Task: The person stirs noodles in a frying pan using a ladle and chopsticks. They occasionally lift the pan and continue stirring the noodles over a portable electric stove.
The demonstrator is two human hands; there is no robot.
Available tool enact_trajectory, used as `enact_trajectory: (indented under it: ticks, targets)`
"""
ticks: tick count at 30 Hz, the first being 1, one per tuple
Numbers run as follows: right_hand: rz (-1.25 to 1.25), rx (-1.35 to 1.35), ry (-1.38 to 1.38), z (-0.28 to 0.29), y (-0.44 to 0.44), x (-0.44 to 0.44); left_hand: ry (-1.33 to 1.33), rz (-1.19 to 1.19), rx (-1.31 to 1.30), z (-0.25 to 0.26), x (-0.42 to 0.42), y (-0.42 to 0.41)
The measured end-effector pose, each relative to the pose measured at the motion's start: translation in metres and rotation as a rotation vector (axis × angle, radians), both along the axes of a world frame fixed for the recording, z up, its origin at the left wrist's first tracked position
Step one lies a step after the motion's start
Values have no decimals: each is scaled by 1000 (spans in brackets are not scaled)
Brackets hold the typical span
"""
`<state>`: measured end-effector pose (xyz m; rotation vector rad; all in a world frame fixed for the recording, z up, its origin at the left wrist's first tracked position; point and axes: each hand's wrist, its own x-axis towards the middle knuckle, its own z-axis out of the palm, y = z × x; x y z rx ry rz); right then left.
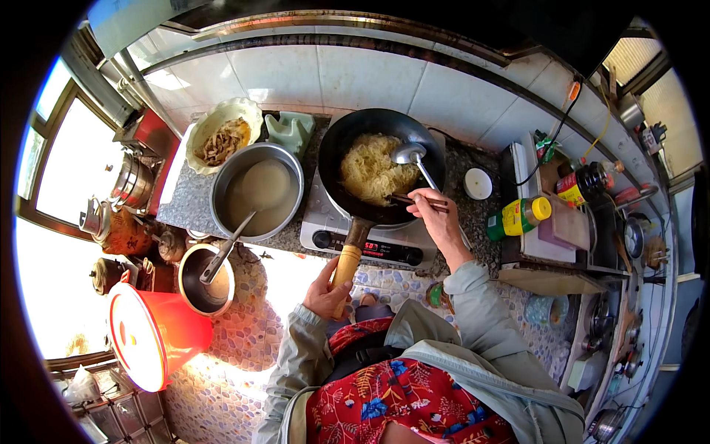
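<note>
A black wok (333, 150) sits on an electric cooktop (333, 236) with a lit red display. Shredded pale yellow food (377, 169), noodle-like, fills its middle. My left hand (328, 291) is closed around the wok's wooden handle (347, 263). My right hand (435, 213) grips dark chopsticks (402, 198), whose tips reach into the food. A metal ladle (409, 153) rests with its bowl in the wok at the right; its handle passes beside and under my right hand, and whether the hand also holds it cannot be told.
Left of the cooktop stand a metal pot (216, 194) of cloudy liquid with a ladle and a scalloped bowl (252, 114) of cooked strips. On the right are a small white dish (477, 183) and a yellow-capped bottle (518, 218). A red lidded bucket (177, 327) stands lower left.
</note>
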<state>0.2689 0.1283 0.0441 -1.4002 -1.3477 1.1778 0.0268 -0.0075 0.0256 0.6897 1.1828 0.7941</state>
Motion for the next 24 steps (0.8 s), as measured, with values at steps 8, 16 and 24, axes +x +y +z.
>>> enact_trajectory:
  ticks: [8, 16, 24]
  targets:
    - [279, 38, -188, 73, -10, 20, -37, 17, -35, -3, -8, 2]
    - [395, 203, -281, 41, 4, 14, -26, 0, -36, 2, -10, 3]
    - [445, 492, -287, 27, -2, -36, -46, 2, -21, -4, -9, 0]
